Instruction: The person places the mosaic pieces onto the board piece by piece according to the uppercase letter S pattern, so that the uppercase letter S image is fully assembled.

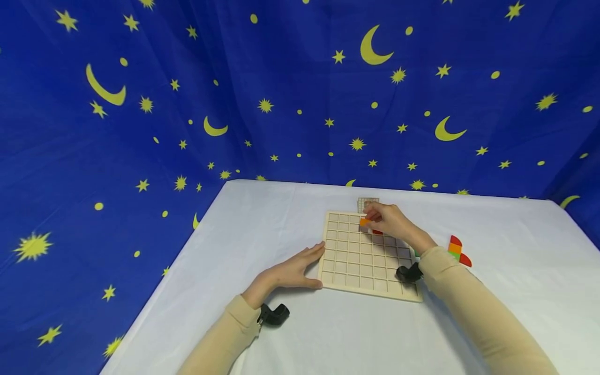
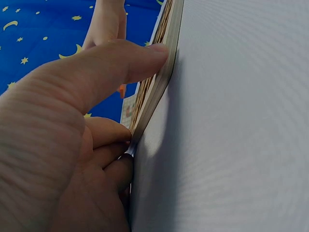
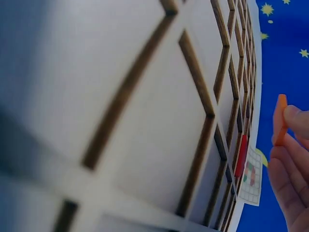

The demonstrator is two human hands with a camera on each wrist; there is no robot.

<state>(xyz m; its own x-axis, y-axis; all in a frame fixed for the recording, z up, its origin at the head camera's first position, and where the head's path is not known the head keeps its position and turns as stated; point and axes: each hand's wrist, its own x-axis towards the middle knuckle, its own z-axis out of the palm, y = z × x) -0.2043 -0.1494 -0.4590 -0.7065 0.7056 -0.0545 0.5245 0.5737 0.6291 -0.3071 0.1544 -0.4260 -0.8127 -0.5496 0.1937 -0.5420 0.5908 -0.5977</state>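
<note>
Orange piece (image 3: 280,120): thin, flat, bright, pinched by the right hand (image 1: 391,221) above the grid board's far part; we can't quite make out its full outline.
Grid board (image 1: 353,255): pale wood, square cells, raised strips.
Red piece (image 3: 241,155): on the board's far part, half hidden from above by that hand.
Left hand (image 1: 290,270): spread, fingertips and thumb touching the board's left side.
Gridded card (image 1: 367,201): just beyond the board.
Coloured pieces (image 1: 454,248): right of the board; the beige sleeve (image 1: 473,307) partly blocks our view there.
</note>
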